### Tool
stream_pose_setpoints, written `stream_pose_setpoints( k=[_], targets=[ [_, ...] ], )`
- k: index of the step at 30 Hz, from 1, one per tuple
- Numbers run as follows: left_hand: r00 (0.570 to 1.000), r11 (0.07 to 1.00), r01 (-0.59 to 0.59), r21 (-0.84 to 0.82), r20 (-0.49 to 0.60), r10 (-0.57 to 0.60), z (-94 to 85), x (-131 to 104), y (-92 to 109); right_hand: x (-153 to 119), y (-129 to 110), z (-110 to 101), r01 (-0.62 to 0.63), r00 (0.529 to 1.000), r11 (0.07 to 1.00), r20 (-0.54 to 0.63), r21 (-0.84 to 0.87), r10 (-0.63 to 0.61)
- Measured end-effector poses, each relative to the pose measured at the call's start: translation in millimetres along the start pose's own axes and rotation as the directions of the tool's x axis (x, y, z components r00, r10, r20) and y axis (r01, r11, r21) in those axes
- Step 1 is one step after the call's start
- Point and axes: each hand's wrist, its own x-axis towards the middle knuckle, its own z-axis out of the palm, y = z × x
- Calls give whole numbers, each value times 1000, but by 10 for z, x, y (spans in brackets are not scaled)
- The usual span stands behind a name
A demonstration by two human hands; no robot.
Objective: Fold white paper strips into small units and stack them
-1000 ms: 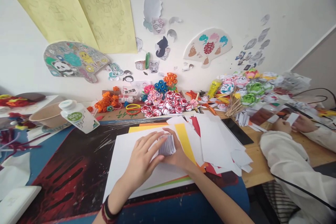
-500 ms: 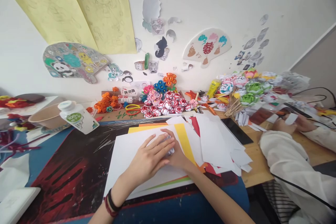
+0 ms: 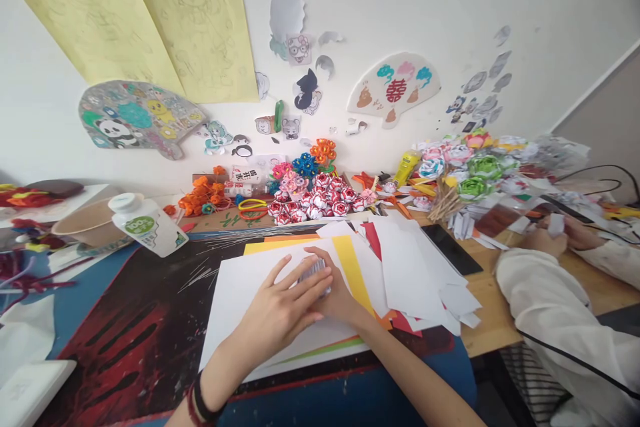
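My right hand (image 3: 337,293) is curled around a small stack of cut paper pieces (image 3: 314,268), light grey-white with thin edges showing. My left hand (image 3: 290,293) lies across the top of that stack, its fingers stretched and spread; its thumb points toward my right palm. Part of the stack is hidden under the fingers. Both hands are over a large white sheet (image 3: 240,287), which rests on other coloured sheets. A yellow strip of paper (image 3: 353,267) shows just beyond my right hand.
White paper scraps (image 3: 415,273) pile up on the right, near a dark flat panel (image 3: 453,250). Red-and-white flowers (image 3: 320,199) line the back. A white bottle (image 3: 149,223) stands at the left. Another person's hands (image 3: 545,239) hold a white piece at the far right.
My left hand has shifted slightly left and toward me, so more of the paper stack shows between the fingers. The other person's hands have moved slightly with their white piece.
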Motion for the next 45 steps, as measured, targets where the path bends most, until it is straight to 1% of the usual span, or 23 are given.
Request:
stream_pose_setpoints(
  k=[3, 6, 9, 13, 16, 18, 22, 25, 28, 33, 36, 39, 43, 45],
  targets=[
    [999, 999, 48, 12, -15, -48, -5, 9, -8, 5, -12, 3, -13, 1000, 1000, 8, 5, 13],
    [999, 999, 36, 8, -16, -36, -7, 15, -15, 4, -18, 10, -5, 1000, 1000, 7, 13, 5],
    [997, 997, 74, 10, -34, -74, -15, 21, -13, 5, -23, 10, -2, 1000, 1000, 17, 27, 1],
    [998, 999, 39, -1, -46, -39, -23, 26, -11, 15, -54, -7, 6, 1000, 1000, 18, 10, -6],
    [996, 997, 72, 6, -59, -71, -18, 20, -9, 21, -82, -20, -20, 999, 1000, 29, -8, 21],
    [997, 998, 59, 3, -55, -59, -13, 10, -7, 22, -86, -23, -18, 999, 1000, 30, -10, 18],
    [994, 996, 87, 5, -63, -86, -19, -16, 2, 19, -73, -17, -18, 1000, 1000, 25, -8, 18],
    [995, 997, 75, -22, -59, -77, -34, -34, 18, 21, -88, -16, -20, 1000, 1000, 23, -2, 20],
    [989, 992, 124, -16, -76, -125, -43, -49, 42, 26, -124, -22, -41, 999, 999, 35, 18, 41],
    [994, 996, 89, 13, -62, -88, -47, -69, 66, 24, -151, -26, -46, 998, 999, 43, 18, 45],
    [992, 993, 114, 32, -58, -112, -47, -65, 73, 16, -135, -20, -53, 998, 998, 39, 30, 52],
    [994, 996, 91, 24, -58, -90, -42, -47, 85, 12, -113, -14, -30, 999, 999, 33, 21, 29],
    [989, 989, 137, 48, -67, -133, -35, -26, 109, 9, -96, -9, -41, 999, 999, 21, 29, 40],
    [992, 993, 111, 43, -62, -108, -31, -23, 118, 8, -96, -10, -42, 999, 998, 28, 46, 40]
  ],
)
